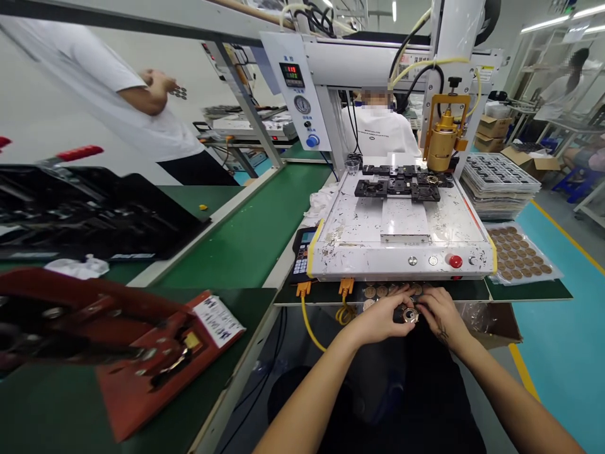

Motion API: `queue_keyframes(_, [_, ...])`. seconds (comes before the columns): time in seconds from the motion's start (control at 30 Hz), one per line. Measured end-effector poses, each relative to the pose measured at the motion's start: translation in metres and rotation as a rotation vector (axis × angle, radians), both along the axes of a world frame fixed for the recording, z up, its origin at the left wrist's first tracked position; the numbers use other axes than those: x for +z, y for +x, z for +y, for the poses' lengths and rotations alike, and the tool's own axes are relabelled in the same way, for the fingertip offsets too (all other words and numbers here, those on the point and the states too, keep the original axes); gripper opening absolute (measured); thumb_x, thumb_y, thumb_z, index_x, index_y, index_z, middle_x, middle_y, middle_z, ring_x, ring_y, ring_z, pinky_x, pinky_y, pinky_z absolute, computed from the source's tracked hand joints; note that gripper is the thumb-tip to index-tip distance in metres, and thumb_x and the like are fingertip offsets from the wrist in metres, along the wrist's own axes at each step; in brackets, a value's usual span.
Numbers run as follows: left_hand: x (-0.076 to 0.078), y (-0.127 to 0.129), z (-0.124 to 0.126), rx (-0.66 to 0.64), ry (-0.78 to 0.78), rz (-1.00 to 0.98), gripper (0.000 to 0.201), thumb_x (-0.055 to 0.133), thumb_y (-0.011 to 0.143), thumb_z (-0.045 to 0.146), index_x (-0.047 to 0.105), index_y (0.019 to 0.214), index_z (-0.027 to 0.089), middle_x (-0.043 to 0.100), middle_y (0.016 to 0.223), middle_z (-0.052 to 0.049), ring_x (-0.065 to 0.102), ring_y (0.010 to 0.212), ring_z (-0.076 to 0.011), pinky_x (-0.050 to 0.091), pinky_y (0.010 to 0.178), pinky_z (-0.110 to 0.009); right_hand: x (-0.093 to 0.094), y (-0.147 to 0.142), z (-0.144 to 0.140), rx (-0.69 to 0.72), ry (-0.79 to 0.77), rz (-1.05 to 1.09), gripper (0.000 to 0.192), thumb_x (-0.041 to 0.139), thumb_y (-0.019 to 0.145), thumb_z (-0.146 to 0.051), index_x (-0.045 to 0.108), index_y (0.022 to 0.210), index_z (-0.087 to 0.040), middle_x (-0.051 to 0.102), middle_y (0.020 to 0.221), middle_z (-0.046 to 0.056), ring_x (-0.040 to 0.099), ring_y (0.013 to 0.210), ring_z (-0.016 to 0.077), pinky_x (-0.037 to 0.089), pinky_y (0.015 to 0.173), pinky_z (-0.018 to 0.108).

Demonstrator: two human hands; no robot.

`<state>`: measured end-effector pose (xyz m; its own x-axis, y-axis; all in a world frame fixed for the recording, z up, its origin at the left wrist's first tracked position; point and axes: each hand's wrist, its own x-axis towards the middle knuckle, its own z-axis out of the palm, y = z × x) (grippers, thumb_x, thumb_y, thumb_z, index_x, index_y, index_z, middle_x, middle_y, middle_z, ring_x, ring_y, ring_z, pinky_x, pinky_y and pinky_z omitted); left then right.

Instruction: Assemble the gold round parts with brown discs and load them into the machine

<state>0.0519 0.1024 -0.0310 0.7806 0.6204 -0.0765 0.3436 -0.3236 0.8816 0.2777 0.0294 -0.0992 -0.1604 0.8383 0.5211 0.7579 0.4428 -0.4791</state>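
In the head view, my left hand (385, 315) is closed around a small round watch-case-like part (410, 314) with a black body and a bright metal rim. It is held over my lap, just in front of the bench edge. Close on its right is my right hand (442, 314), its fingers bent and drawn together towards the part; whatever lies between the fingertips is too small to make out. Behind both hands, a row of round tan discs (370, 292) lies along the bench edge, partly covered by my fingers.
Ahead stands a white bench-top machine (350, 252) with black fixtures (399, 183) under a gold dispensing head (443, 142). A sheet of discs (517, 252) lies right, below stacked trays (498, 183). A red hand press (151, 378) stands left. A yellow cable (309, 325) hangs nearby. Other people work beyond.
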Motion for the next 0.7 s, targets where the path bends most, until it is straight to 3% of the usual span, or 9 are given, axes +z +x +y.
queue_keyframes(0.13, [-0.004,0.000,0.000,0.001,-0.013,-0.022,0.029,0.078,0.080,0.023,0.072,0.109,0.022,0.057,0.161,-0.010,0.049,0.151,-0.0340,0.038,0.124,-0.044,-0.008,0.002,-0.021,0.069,0.014,0.051,0.020,0.056,0.106,-0.020,0.075,0.105,-0.025,0.077,0.102,0.008,0.070,0.095,0.0258,0.057,0.090,0.043])
queue_keyframes(0.23, [-0.008,0.004,-0.001,0.031,0.044,-0.036,0.031,0.079,0.079,0.023,0.071,0.108,0.022,0.062,0.156,-0.012,0.051,0.149,-0.0346,0.040,0.121,-0.045,-0.003,0.011,-0.046,0.015,-0.003,0.116,0.015,0.059,0.106,-0.023,0.074,0.104,-0.025,0.078,0.105,0.009,0.072,0.099,0.0268,0.058,0.090,0.042])
queue_keyframes(0.37, [-0.004,0.019,-0.006,0.115,0.151,0.021,0.022,0.077,0.080,0.023,0.070,0.100,0.019,0.078,0.115,-0.012,0.072,0.111,-0.0340,0.054,0.099,-0.045,0.024,0.017,-0.064,-0.167,-0.138,0.287,0.016,0.057,0.109,-0.032,0.069,0.105,-0.022,0.076,0.101,0.009,0.074,0.091,0.0241,0.060,0.078,0.034])
queue_keyframes(0.47, [0.003,0.024,-0.016,0.202,0.227,-0.080,0.021,0.076,0.080,0.019,0.069,0.100,0.018,0.076,0.110,-0.010,0.070,0.107,-0.0313,0.052,0.100,-0.046,0.053,0.013,-0.065,-0.246,-0.387,0.580,0.028,0.063,0.105,-0.046,0.072,0.112,-0.021,0.074,0.092,0.006,0.069,0.078,0.0202,0.057,0.068,0.029])
queue_keyframes(0.57, [0.008,0.016,-0.034,0.280,0.017,-0.259,0.029,0.077,0.084,0.022,0.068,0.112,0.020,0.076,0.107,-0.007,0.071,0.100,-0.0252,0.055,0.095,-0.042,0.076,0.001,-0.062,-0.200,-0.495,0.777,0.040,0.069,0.100,-0.054,0.074,0.122,-0.021,0.072,0.090,0.004,0.062,0.070,0.0163,0.054,0.065,0.029])
queue_keyframes(0.7, [0.013,-0.006,-0.062,0.439,-0.547,-0.529,0.046,0.089,0.077,0.027,0.065,0.116,0.019,0.077,0.102,-0.005,0.076,0.092,-0.0222,0.061,0.086,-0.036,0.089,-0.020,-0.055,-0.110,-0.545,0.980,0.042,0.082,0.089,-0.054,0.074,0.112,-0.020,0.072,0.086,0.003,0.059,0.061,0.0126,0.051,0.055,0.026])
